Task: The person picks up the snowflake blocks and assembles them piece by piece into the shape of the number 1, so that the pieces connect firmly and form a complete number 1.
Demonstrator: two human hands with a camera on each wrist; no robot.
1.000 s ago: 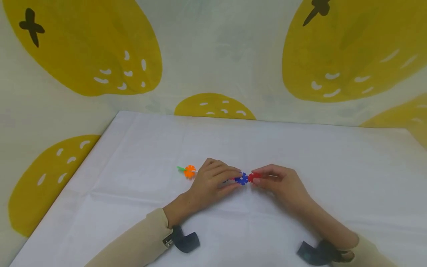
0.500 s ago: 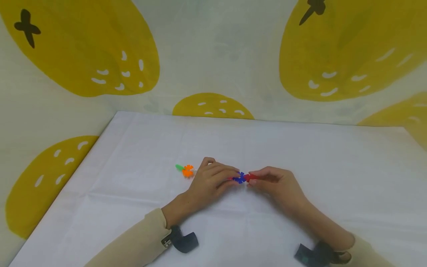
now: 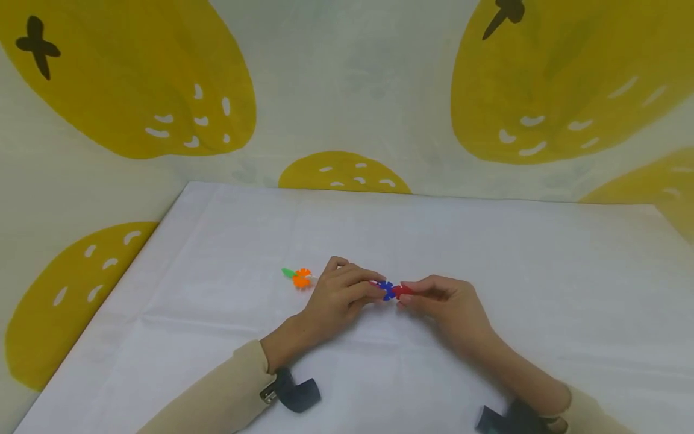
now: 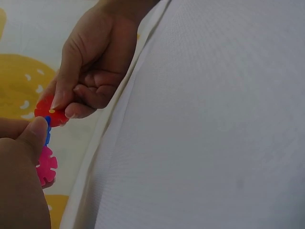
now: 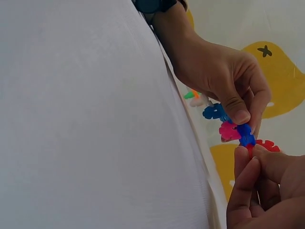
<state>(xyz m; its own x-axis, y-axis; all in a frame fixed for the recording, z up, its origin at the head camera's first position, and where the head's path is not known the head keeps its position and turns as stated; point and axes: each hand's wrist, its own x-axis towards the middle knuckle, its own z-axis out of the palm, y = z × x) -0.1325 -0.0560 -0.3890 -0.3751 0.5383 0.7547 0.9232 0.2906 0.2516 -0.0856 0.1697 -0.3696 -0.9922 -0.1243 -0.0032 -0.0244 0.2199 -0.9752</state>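
Observation:
In the head view my left hand (image 3: 341, 295) pinches a dark blue snowflake disc (image 3: 387, 290) between thumb and fingers. My right hand (image 3: 450, 304) pinches a red snowflake disc (image 3: 401, 292), whose edge meets the blue one. The blue disc belongs to a chain of notched plastic discs running under my left hand. Out past that hand show an orange disc (image 3: 302, 278) and a green one (image 3: 288, 273) at the chain's far left end. A pink disc (image 4: 46, 166) and a lighter blue disc (image 5: 214, 112) show in the wrist views; my left hand mostly hides them from above.
A white cloth-covered table (image 3: 217, 241) lies under both hands, with faint creases. Behind it hangs a pale curtain (image 3: 352, 90) printed with large yellow shapes. Dark straps (image 3: 298, 392) with cameras sit on both wrists.
The red disc has turned from face-on to more tilted and come closer to the blue disc, as my right hand shifted left. The whole head view has slid slightly.

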